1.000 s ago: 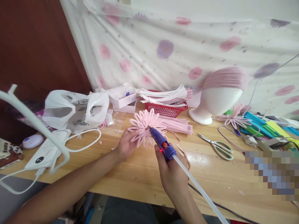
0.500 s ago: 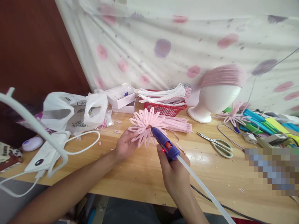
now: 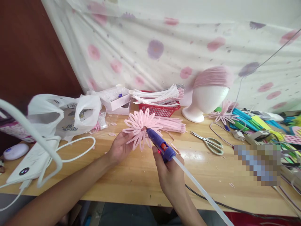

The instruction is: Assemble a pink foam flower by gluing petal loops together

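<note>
L hand pinches pink flower by its near edge (looks light, floppy, crushable, so best held at the hub); R hand clasps glue gun, nozzle at hub.

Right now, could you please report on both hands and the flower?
Left hand holds pink flower. Right hand grips blue glue gun, nozzle at flower's centre. Scissors lie apart, further right.

The pink looped chenille flower looks soft, fuzzy and matt. The blue pistol-shaped glue gun is smooth plastic with a slight sheen, and its milky glue stick is waxy and translucent. The pale wooden tabletop is varnished and glossy. The red mesh basket is shiny plastic, the white mannequin head matt foam, and the flowered curtain thin cloth.
</note>
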The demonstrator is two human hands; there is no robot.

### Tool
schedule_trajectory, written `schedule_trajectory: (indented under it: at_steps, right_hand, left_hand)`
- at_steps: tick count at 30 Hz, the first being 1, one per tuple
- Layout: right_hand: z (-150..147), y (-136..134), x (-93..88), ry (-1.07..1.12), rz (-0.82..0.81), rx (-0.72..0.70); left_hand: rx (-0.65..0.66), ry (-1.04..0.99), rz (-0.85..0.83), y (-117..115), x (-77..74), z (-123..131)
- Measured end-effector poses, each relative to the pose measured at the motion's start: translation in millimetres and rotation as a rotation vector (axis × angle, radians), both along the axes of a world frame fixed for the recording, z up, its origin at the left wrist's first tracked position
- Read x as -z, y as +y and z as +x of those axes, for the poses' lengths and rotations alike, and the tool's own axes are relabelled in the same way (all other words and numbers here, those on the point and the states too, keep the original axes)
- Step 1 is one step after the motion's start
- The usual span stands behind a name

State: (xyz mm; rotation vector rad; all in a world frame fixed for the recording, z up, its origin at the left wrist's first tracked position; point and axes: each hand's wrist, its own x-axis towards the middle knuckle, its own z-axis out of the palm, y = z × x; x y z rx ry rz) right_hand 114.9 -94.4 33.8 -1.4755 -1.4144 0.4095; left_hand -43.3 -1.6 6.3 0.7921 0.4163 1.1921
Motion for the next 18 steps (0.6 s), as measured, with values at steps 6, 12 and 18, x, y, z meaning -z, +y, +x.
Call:
schedule_trajectory:
  at_steps: [6,12,18]
  right_hand:
    - [1.1,0.2,4.0,0.074,-0.038,0.001]
    - [3.1,-0.2,5.0,0.059,-0.081,0.010]
    - [3.2,-0.3,7.9,0.060,-0.080,0.017]
  left_hand:
    - [0.013,-0.016,0.010,0.5,1.6,0.9]
    - [0.018,0.001,-0.005,2.3,6.8,-1.3]
    - [0.008,0.008,-0.004,2.6,5.6,-0.9]
